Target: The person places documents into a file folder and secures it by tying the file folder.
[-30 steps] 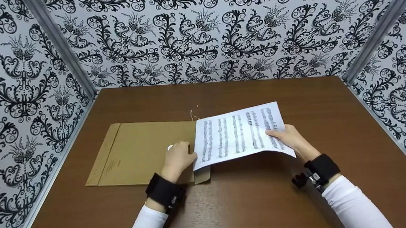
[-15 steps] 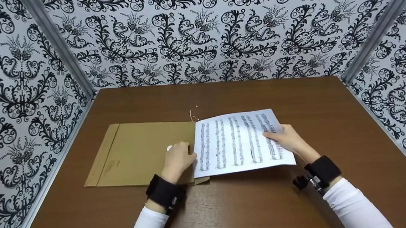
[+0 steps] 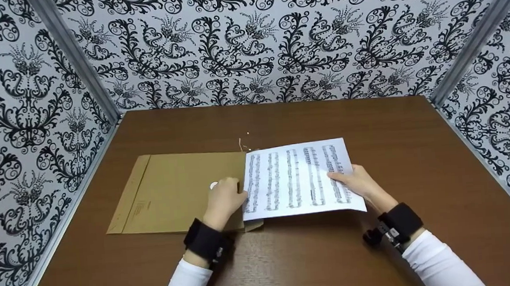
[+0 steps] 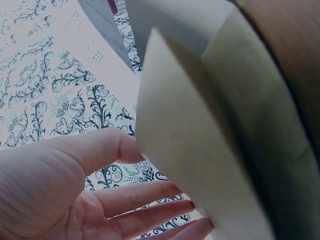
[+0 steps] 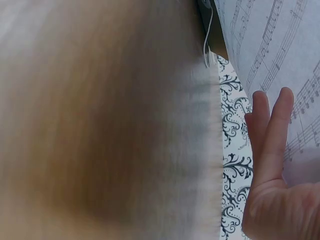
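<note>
A brown paper envelope point(image 3: 182, 188) lies flat on the table at left, its mouth toward the right. My left hand point(image 3: 225, 201) holds the upper layer at that mouth; in the left wrist view the thumb and fingers point(image 4: 150, 195) meet the panel's edge, and the pocket gapes. A white sheet of music point(image 3: 291, 181) meets the mouth with its left edge; how far inside it reaches is hard to tell. My right hand point(image 3: 359, 183) grips the sheet's right side, thumb on top. In the right wrist view, two fingers point(image 5: 272, 135) stretch along the printed paper.
A white button point(image 3: 213, 185) sits on the envelope beside my left hand. Thin white string point(image 3: 240, 144) trails onto the brown table point(image 3: 308, 265) behind the mouth. Patterned walls point(image 3: 252, 44) enclose the table at the back and sides.
The sheet has come down flatter and nearer to me, then slid slightly left. My right hand moved with it, a little left and down. The left hand and envelope stayed still.
</note>
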{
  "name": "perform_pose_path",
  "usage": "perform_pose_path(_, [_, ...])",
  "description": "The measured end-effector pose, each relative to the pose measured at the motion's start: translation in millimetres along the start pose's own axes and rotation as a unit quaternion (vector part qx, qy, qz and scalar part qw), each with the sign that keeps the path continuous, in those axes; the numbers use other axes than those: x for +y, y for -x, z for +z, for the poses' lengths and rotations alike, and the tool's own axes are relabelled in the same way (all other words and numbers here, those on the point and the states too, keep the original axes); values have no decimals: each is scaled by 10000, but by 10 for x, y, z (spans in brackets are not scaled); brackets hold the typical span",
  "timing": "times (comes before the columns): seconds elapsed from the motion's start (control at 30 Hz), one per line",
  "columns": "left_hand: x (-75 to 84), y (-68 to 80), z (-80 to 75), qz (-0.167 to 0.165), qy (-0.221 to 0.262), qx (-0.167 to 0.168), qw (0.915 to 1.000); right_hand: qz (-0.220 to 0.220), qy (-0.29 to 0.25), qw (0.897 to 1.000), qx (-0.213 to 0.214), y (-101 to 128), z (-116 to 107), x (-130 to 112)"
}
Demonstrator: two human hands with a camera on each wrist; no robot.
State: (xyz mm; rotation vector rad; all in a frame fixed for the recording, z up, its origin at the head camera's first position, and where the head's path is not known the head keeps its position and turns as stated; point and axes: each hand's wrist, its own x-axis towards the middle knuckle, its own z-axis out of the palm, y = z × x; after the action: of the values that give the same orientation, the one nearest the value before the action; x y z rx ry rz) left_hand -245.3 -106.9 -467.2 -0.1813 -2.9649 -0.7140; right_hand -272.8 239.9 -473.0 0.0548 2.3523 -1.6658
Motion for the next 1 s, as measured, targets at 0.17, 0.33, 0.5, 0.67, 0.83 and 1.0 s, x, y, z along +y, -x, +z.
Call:
perform_pose_path(0.17, [25,22,0,-40,3,-32,10000,-33,-171,9998,35,22,64,23])
perform_pose_path(0.33, [39,38,21,-3,83,102,9999,-146,-127,9998,7,43,90,31])
perform_pose_path(0.5, [67,65,22,43,106,278,9995,-191,56,9998,-51,74,94,-1])
perform_pose_path(0.67, [101,88,20,114,23,417,9991,-286,176,9994,-7,84,114,-32])
perform_pose_path(0.83, [113,91,23,113,-48,501,9987,-273,16,9996,91,67,160,-37])
perform_pose_path(1.0, [124,99,22,238,-228,685,9971,-331,125,9993,97,56,215,-50])
